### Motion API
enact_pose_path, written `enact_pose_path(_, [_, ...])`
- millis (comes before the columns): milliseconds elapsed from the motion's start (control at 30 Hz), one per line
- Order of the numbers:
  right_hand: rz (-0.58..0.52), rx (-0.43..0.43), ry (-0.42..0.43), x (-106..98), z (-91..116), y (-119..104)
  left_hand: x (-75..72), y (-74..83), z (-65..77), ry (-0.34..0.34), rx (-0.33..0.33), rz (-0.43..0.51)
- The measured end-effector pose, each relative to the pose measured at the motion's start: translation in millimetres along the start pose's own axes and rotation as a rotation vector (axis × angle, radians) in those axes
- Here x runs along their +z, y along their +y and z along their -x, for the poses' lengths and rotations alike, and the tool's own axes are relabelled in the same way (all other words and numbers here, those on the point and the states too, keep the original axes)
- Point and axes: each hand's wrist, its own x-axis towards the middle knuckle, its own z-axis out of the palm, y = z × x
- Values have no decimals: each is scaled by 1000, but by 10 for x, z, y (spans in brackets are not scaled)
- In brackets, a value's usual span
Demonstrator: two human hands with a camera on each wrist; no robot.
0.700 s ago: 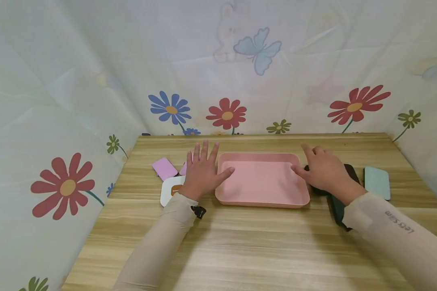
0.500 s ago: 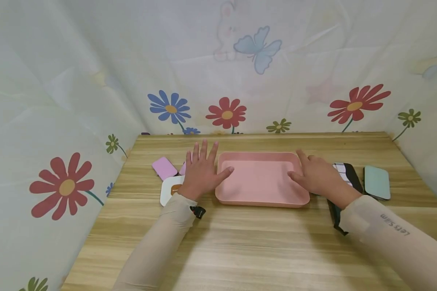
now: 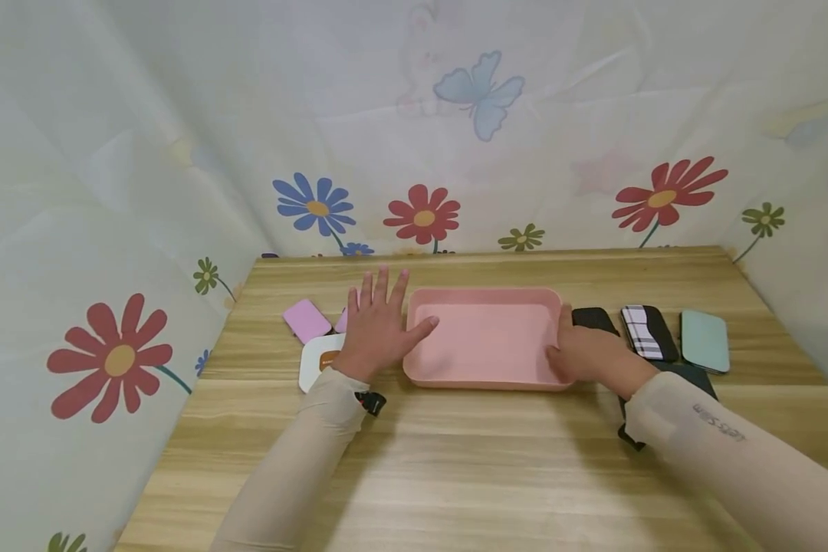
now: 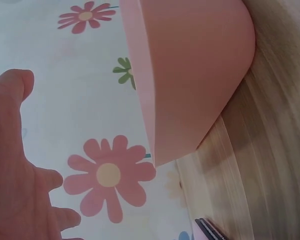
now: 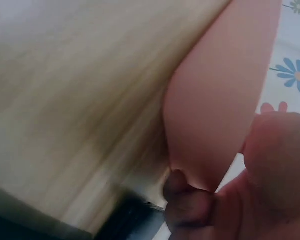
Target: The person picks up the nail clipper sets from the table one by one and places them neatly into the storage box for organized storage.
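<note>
A shallow pink rectangular tray lies on the wooden table in the head view, nothing inside it. Its right end is gripped by my right hand, thumb over the inner side and fingers curled against the outer wall, as the right wrist view shows with the tray wall. My left hand hovers at the tray's left end, fingers spread and straight, thumb overlapping the rim in the head view. The left wrist view has this hand apart from the tray's outer wall.
Left of the tray are a pink flat case and a white case, partly behind my hand. To the right lie a checked black-and-white case, a mint case and dark cases. A flowered cloth hangs behind the table.
My right hand has moved left and down from above the dark cases and now holds the tray's right end. The left hand stays nearly in place. The camera view has shifted slightly.
</note>
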Motion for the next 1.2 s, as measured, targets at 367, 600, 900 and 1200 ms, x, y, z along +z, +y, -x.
enact_pose_path(367, [9, -1, 40, 119, 10, 59, -39, 0, 22, 21, 17, 23])
enact_pose_path(600, [-14, 0, 53, 119, 26, 37, -56, -11, 30, 28, 31, 34])
enact_pose_path(900, [-19, 0, 54, 122, 1, 23, -98, -116, 94, 28, 41, 49])
enact_pose_path(1200, [-64, 26, 20, 128, -4, 14, -160, -353, 293, -21, 76, 88])
